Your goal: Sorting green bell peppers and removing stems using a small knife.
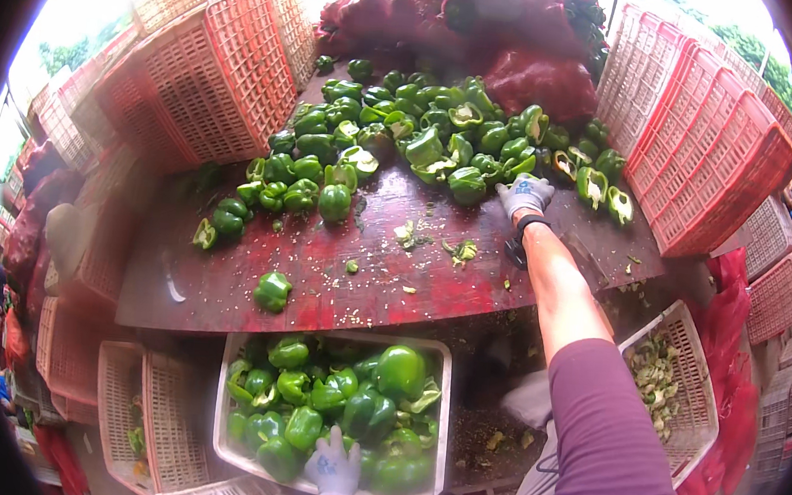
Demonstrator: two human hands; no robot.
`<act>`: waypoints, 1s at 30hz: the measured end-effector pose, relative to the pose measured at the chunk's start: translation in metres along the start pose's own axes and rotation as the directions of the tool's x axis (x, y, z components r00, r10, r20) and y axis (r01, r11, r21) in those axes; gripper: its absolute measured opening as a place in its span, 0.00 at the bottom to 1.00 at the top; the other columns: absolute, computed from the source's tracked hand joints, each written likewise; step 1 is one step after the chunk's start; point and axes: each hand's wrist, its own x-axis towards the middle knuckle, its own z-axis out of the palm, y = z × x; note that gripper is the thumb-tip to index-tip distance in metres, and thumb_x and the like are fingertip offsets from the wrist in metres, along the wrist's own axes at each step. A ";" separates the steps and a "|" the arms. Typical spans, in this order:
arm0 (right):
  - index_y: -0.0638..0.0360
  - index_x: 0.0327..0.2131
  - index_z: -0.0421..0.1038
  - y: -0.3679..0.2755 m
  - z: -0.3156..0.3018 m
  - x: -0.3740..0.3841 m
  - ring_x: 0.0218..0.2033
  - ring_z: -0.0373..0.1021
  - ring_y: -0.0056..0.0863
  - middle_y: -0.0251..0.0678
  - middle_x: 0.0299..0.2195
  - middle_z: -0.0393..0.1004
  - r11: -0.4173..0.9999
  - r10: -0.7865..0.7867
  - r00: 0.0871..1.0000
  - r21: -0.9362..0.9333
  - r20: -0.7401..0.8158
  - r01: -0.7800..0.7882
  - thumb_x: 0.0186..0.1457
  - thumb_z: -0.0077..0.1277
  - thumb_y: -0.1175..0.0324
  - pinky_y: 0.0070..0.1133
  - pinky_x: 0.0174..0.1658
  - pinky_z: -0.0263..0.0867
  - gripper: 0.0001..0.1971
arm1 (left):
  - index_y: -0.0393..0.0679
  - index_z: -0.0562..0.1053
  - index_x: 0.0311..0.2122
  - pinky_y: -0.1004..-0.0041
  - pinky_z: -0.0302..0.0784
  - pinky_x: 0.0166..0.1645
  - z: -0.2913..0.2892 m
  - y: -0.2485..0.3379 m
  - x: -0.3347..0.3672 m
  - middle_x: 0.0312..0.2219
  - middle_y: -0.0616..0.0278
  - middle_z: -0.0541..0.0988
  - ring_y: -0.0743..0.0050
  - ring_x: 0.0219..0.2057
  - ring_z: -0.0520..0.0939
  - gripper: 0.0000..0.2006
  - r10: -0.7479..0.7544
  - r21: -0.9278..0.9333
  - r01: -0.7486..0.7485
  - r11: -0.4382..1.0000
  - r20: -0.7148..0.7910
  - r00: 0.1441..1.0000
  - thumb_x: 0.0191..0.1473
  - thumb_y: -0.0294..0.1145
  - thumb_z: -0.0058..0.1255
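My right hand [525, 195], in a light grey glove, reaches to the near edge of a pile of green bell peppers [468, 186] on the table. Its fingers look curled against the peppers; what they hold, if anything, is hidden. Some peppers in the pile are cut, such as the pepper half [591, 186] showing its pale inside. My left hand [334, 469], gloved too, rests with fingers apart at the near side of a white crate [445, 391], touching the whole green peppers [304, 426] in it.
The reddish table [393, 289] is strewn with seeds and scraps, plus one lone pepper [272, 292] near its front edge. Stacked red crates [233, 67] flank it left, more crates [693, 141] right. Red mesh sacks [539, 82] lie behind. A scrap-filled basket [704, 411] stands right.
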 end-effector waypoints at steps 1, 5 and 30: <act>0.52 0.55 0.76 0.002 0.001 0.000 0.59 0.70 0.38 0.36 0.53 0.80 0.999 -0.042 0.999 -0.032 0.008 0.043 0.57 0.54 0.33 0.35 0.56 0.64 0.35 | 0.50 0.70 0.60 0.55 0.80 0.37 -0.002 -0.003 -0.001 0.39 0.50 0.78 0.49 0.34 0.85 0.31 -0.005 0.016 0.005 1.000 0.016 1.000 0.55 0.53 0.59; 0.50 0.53 0.75 -0.003 0.017 -0.005 0.58 0.70 0.37 0.37 0.51 0.81 0.996 -0.083 0.996 -0.043 -0.031 0.081 0.57 0.55 0.40 0.36 0.57 0.62 0.29 | 0.49 0.70 0.60 0.55 0.79 0.37 -0.006 -0.005 -0.004 0.39 0.50 0.79 0.50 0.33 0.84 0.30 -0.047 0.023 0.046 0.999 0.040 0.998 0.56 0.52 0.57; 0.63 0.54 0.69 0.018 -0.068 -0.359 0.47 0.72 0.22 0.33 0.45 0.76 0.074 -0.994 0.078 0.996 0.077 -0.049 0.57 0.55 0.71 0.24 0.54 0.68 0.21 | 0.50 0.66 0.67 0.58 0.79 0.54 -0.091 0.051 -0.032 0.55 0.57 0.76 0.63 0.53 0.79 0.34 0.181 -0.838 0.222 -0.499 0.150 0.972 0.66 0.63 0.47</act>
